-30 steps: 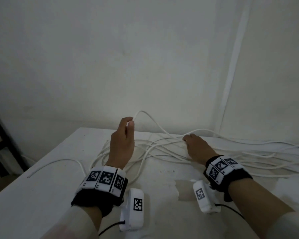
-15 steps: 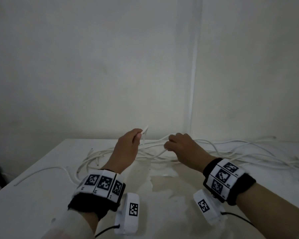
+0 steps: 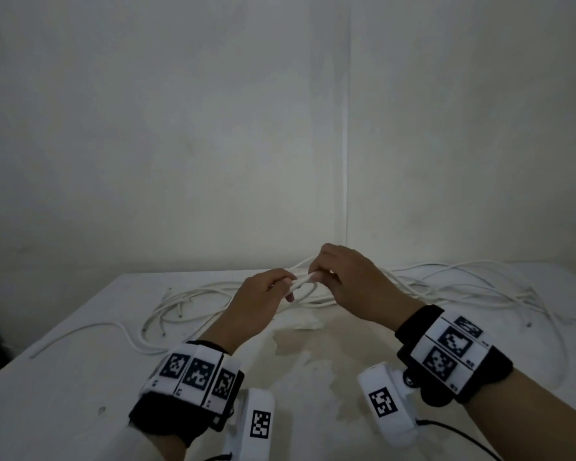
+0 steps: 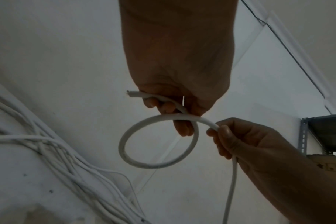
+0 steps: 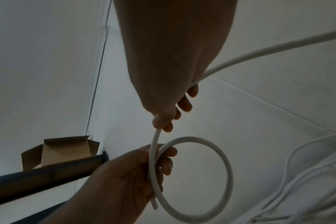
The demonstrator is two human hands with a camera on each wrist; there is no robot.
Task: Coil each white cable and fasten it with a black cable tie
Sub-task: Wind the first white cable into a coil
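Above the near counter (image 3: pixel 64 377), the left hand (image 3: pixel 256 304) is now pinching a white cable (image 4: pixel 159 142) end, the right hand (image 3: pixel 353 287) having come over to bend a first loop; the far tangle (image 3: pixel 446 287) is still waiting uncoiled

Looks like a bare storeroom or back workroom, not a home. Plain white walls (image 3: pixel 180 128) meet in a corner with a thin conduit (image 3: pixel 347 128) running down it. A white counter (image 3: pixel 64 377), scuffed with its surface peeling, stands against the walls and carries a heap of loose white cables (image 3: pixel 446 287). A slotted-angle metal rack (image 4: pixel 305 136) stands to one side, and an open cardboard box (image 5: pixel 59 151) sits on a dark shelf (image 5: pixel 44 178).
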